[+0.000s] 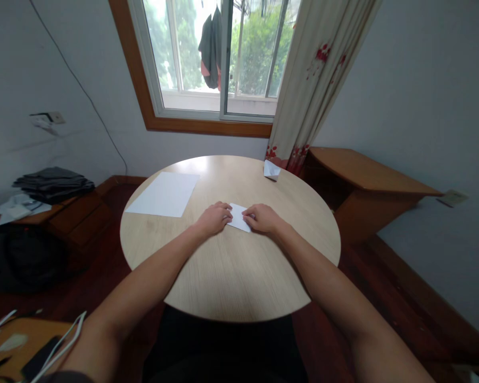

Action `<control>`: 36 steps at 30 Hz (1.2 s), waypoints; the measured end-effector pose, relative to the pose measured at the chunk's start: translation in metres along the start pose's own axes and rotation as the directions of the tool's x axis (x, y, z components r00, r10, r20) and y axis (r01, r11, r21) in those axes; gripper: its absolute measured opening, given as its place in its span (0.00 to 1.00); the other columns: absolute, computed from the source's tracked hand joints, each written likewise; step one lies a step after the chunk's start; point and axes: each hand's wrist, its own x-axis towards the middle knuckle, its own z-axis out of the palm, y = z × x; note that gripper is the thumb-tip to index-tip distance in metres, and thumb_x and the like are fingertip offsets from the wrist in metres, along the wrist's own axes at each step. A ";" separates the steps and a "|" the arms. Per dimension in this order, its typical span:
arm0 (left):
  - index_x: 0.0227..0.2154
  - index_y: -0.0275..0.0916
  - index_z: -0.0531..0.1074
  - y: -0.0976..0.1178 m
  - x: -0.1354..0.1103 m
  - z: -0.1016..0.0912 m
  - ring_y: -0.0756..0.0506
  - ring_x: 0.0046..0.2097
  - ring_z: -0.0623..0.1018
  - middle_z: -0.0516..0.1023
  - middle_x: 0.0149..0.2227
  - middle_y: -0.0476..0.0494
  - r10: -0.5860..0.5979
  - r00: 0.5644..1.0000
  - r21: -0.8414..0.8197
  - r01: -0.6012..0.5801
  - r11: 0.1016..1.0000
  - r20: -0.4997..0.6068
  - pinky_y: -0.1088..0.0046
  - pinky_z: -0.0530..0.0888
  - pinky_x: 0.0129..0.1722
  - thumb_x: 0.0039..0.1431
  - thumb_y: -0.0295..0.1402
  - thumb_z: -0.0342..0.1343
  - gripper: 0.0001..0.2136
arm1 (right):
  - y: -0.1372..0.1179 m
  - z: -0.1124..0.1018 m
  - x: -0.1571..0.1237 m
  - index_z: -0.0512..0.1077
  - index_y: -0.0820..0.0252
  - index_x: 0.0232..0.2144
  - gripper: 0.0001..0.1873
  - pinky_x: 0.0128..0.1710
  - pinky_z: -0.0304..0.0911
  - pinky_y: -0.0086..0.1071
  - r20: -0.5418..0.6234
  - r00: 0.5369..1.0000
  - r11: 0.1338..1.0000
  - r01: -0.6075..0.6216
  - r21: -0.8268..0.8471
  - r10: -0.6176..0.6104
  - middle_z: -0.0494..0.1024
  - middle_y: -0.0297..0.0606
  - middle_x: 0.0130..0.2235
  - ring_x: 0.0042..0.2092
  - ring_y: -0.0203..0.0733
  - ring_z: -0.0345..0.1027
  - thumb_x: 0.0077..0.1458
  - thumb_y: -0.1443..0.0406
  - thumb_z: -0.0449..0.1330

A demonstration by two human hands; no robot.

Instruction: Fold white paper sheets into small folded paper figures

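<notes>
A small folded piece of white paper (238,217) lies on the round wooden table (223,276) between my hands. My left hand (215,217) grips its left edge with curled fingers. At its right edge, my right hand (261,217) pinches the paper between thumb and fingers. Both hands rest low on the tabletop. A larger flat white sheet (165,194) lies on the table to the left. Near the far right edge stands a folded paper piece (271,170).
A window (219,58) and a flowered curtain (315,74) are beyond the table. A brown wooden desk (375,173) stands at the right. Dark folded clothes (54,182) lie on a low cabinet at the left, with a black bag (19,258) below.
</notes>
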 end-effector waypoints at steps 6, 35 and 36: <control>0.43 0.39 0.76 0.000 0.000 -0.001 0.42 0.50 0.72 0.75 0.47 0.40 0.103 0.993 -0.037 -0.101 0.994 0.051 0.65 0.69 0.50 0.57 0.41 0.56 0.15 | 0.012 0.005 0.001 0.79 0.60 0.40 0.21 0.41 0.63 0.29 -0.012 0.999 0.988 0.046 0.147 -0.045 0.80 0.41 0.42 0.40 0.42 0.73 0.43 0.74 0.55; 0.32 0.36 0.77 -0.013 0.005 0.002 0.45 0.35 0.75 0.79 0.32 0.42 -0.259 0.965 -0.232 0.246 0.941 -0.028 0.71 0.69 0.37 0.57 0.33 0.52 0.10 | 0.035 0.024 0.007 0.77 0.66 0.34 0.17 0.28 0.56 0.27 -0.156 0.975 0.869 -0.063 0.491 0.159 0.73 0.32 0.23 0.26 0.33 0.62 0.48 0.57 0.62; 0.33 0.36 0.77 -0.012 0.005 0.003 0.45 0.35 0.76 0.79 0.32 0.42 -0.295 0.955 -0.241 0.280 0.929 -0.030 0.71 0.69 0.37 0.56 0.33 0.53 0.09 | 0.035 0.025 0.008 0.77 0.66 0.34 0.16 0.29 0.56 0.27 -0.163 0.970 0.876 -0.082 0.475 0.179 0.73 0.32 0.23 0.26 0.34 0.63 0.48 0.57 0.62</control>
